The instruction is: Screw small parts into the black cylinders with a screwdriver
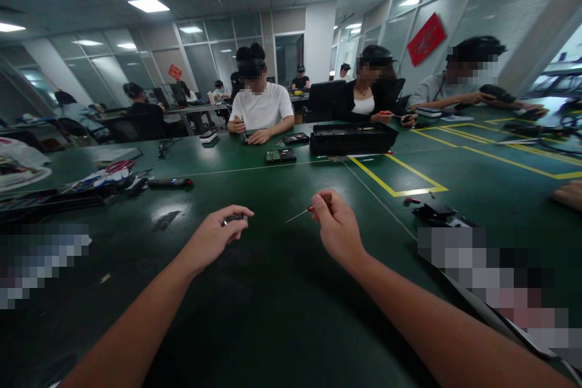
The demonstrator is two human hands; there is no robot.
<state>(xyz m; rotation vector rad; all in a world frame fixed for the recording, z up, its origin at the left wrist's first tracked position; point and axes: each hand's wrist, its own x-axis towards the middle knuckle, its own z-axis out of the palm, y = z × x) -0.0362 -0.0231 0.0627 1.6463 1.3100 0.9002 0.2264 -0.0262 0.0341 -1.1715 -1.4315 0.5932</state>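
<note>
Nearer me than the black bin [353,144], my right hand [339,227] pinches a slim screwdriver [299,214], likely light and stiff, best held by its handle; my left hand [213,235] pinches a small dark piece [234,218], probably rigid.

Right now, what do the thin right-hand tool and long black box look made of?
Thin tool: shaft likely metal, smooth, with a pale glint; handle perhaps plastic, reddish. Black box: probably satin plastic, judging by soft highlights; painted metal possible.
</note>
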